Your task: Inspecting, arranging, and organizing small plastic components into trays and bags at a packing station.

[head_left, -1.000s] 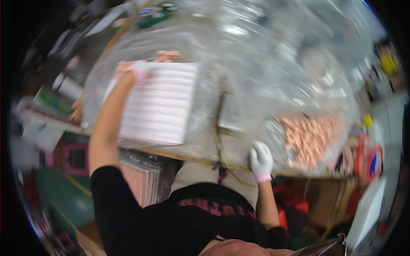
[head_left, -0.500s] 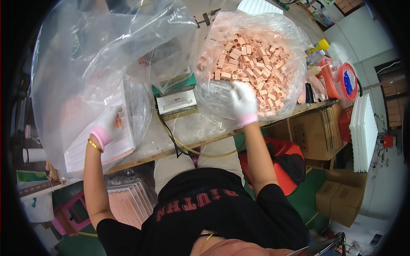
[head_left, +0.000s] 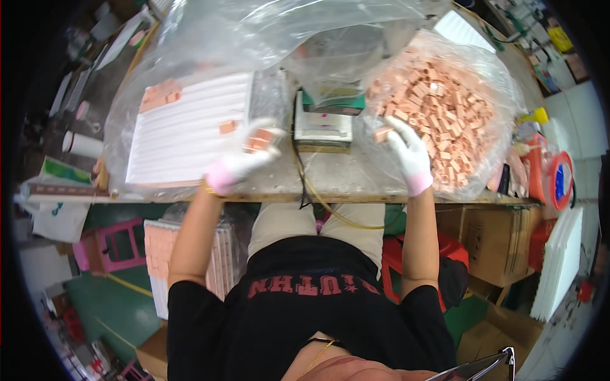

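My left hand (head_left: 244,159), in a white glove with a pink cuff, is closed around a few small peach-coloured blocks (head_left: 259,140), slightly blurred. It is over the right edge of a white ridged tray (head_left: 190,136). Another peach block (head_left: 227,127) shows on the tray beside my fingers, and a cluster of blocks (head_left: 161,94) lies in its far left corner. My right hand (head_left: 410,152), gloved alike, pinches one peach block (head_left: 382,134) at its fingertips. It is at the near left side of a clear plastic bag holding a heap of such blocks (head_left: 448,114).
Between tray and bag stands a small device with a white top (head_left: 324,129) and green part (head_left: 333,105), its cable (head_left: 311,184) hanging over the bench edge. Clear plastic sheeting (head_left: 254,32) drapes behind. Filled trays (head_left: 171,251), cardboard boxes (head_left: 499,241) and a red stool (head_left: 394,263) are below.
My left hand has moved right from the tray's near part and now holds blocks. My right hand has drawn off the heap with a block. The head view has turned.
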Demonstrator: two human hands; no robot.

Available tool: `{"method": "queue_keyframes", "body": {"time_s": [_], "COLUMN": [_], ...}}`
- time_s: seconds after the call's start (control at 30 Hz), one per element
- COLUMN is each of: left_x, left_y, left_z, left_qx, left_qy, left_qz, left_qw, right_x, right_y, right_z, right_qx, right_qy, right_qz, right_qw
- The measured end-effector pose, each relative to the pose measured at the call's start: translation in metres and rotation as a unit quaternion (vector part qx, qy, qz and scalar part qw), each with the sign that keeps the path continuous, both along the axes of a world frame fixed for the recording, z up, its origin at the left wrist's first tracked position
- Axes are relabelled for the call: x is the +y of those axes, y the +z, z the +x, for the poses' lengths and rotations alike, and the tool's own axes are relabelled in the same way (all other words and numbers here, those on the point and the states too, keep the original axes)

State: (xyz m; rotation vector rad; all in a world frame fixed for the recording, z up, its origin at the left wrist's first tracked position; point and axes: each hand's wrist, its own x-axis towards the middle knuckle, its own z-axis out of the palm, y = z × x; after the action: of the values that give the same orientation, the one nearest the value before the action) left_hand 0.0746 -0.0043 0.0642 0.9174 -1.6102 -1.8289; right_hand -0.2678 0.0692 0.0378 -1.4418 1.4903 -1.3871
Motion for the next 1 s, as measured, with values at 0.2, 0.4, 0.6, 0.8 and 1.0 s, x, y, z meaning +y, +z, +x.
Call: {"method": "queue_keyframes", "body": {"time_s": [0.2, 0.4, 0.6, 0.8, 1.0], "left_x": [0.03, 0.027, 0.014, 0.029, 0.032], "left_y": [-0.019, -0.015, -0.041, -0.034, -0.056], "left_z": [-0.051, -0.062, -0.058, -0.068, -0.064], "left_qx": [-0.044, 0.018, 0.07, 0.147, 0.05], "left_qy": [-0.089, -0.248, -0.325, -0.212, 0.021], "left_qz": [-0.076, 0.132, 0.205, 0.231, 0.206], "left_qw": [0.992, 0.96, 0.921, 0.938, 0.977], "right_x": [-0.003, -0.001, 0.006, 0.003, -0.073], "right_y": [0.019, 0.015, 0.012, -0.018, -0.037], "right_z": [0.076, 0.063, 0.064, 0.067, 0.065], "right_qx": [0.112, 0.157, 0.178, 0.11, 0.201], "right_qy": [0.242, 0.303, 0.265, 0.242, -0.028], "right_qz": [-0.06, -0.141, -0.096, -0.052, -0.045], "right_qw": [0.962, 0.929, 0.943, 0.963, 0.978]}}
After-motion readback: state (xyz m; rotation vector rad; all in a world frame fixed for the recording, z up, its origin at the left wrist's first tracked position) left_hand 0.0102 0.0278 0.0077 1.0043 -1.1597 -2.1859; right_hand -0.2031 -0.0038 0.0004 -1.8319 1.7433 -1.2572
